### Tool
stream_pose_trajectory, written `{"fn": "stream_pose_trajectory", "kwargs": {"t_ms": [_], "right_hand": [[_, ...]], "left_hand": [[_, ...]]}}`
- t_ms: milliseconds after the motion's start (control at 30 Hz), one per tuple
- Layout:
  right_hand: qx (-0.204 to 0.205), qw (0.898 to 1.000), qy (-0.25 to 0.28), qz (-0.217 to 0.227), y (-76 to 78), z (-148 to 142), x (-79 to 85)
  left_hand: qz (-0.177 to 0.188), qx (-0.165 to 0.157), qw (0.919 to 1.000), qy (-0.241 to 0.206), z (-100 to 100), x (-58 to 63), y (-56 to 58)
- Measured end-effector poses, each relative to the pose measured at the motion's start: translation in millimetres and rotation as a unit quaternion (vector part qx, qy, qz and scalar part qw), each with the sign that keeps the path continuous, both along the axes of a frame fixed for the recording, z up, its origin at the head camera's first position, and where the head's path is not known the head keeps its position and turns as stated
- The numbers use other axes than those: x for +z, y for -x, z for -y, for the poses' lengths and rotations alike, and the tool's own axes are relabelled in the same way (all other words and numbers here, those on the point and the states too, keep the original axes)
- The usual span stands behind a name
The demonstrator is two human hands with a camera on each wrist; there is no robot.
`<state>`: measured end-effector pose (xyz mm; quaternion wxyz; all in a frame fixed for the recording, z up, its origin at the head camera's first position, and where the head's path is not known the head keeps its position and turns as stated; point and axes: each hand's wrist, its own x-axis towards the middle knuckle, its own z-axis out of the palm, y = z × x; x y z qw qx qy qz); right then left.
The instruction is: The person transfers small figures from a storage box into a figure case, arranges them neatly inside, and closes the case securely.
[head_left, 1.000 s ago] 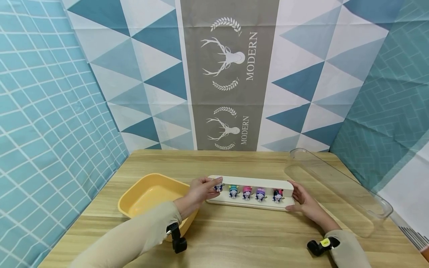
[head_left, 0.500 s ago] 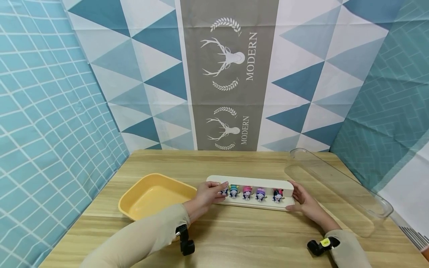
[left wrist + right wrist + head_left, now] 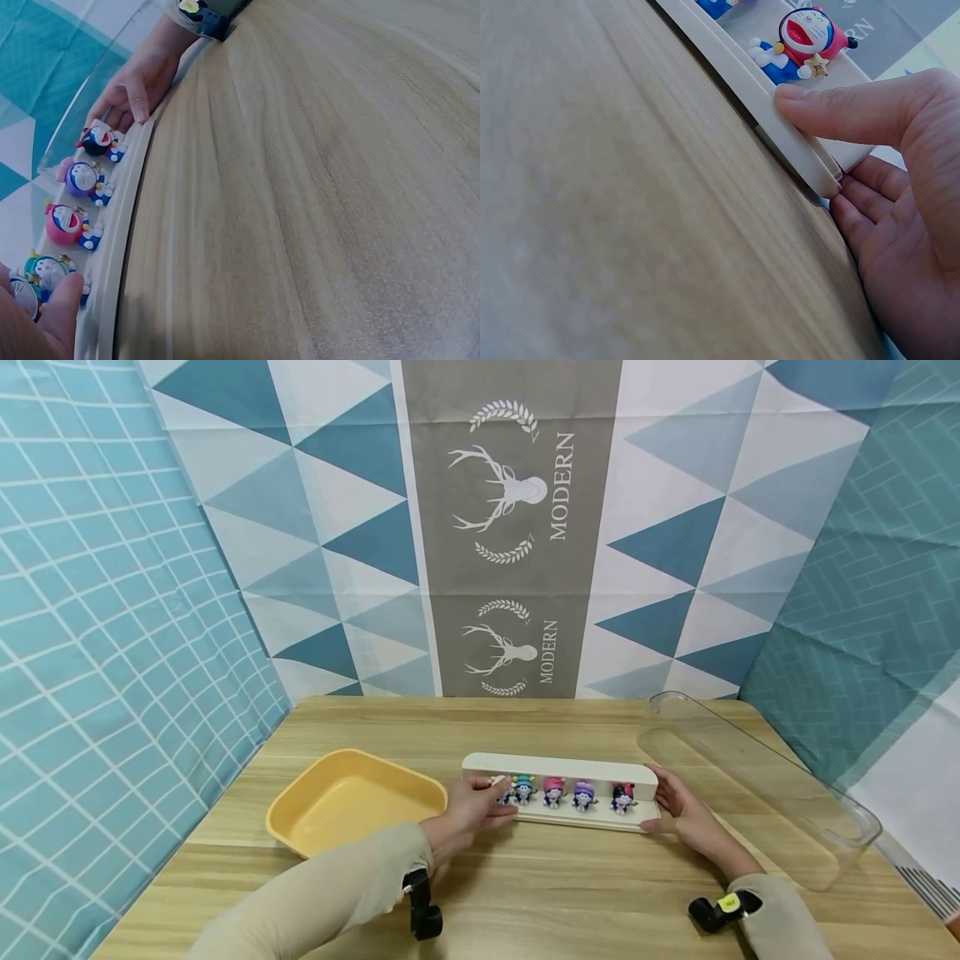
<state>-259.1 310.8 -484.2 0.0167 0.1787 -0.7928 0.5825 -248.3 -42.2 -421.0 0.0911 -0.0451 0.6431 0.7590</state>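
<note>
A long white display stand (image 3: 562, 767) with a low back wall lies on the wooden table. Several small cat figurines stand along it in a row, among them a teal-hatted figurine (image 3: 523, 788), a pink-hatted one (image 3: 553, 791), a purple-hatted one (image 3: 583, 795) and a dark-and-red-hatted one (image 3: 622, 797). At the left end, my left hand (image 3: 474, 808) pinches another figurine (image 3: 25, 295), close beside the teal-hatted one and partly hidden by the fingers. My right hand (image 3: 688, 818) grips the stand's right end, thumb (image 3: 840, 112) on the front edge and fingers behind the end.
A yellow plastic basin (image 3: 352, 753) stands to the left, partly behind my left sleeve (image 3: 322, 885). On the right a long clear plastic cover (image 3: 757, 777) lies slantwise on the table (image 3: 570, 893). Patterned cloth (image 3: 517, 568) hangs behind the table.
My left hand has moved right along the stand with its figurine, closer to the teal-hatted one, then slightly lower. The right hand and the stand have stayed put.
</note>
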Motion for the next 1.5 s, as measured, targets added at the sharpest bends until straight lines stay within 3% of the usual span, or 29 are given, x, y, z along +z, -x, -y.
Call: {"fn": "stream_pose_trajectory", "kwargs": {"t_ms": [200,600,1200,1500], "right_hand": [[-0.004,1.0,-0.003,0.002,-0.8,0.5,0.6],[-0.002,1.0,-0.001,0.003,-0.2,-0.3,1.2],[-0.002,1.0,0.0,0.006,0.5,0.7,1.4],[-0.002,1.0,-0.004,0.003,0.3,0.1,1.1]], "left_hand": [[0.001,0.007,0.9999,-0.015,-0.8,-6.2,3.4],[0.0,0.03,0.9991,-0.029,-3.5,-7.2,7.9],[0.002,0.001,1.0,-0.001,-2.3,-7.1,6.8],[0.0,0.015,0.9999,-0.001,-1.9,-6.6,4.4]]}}
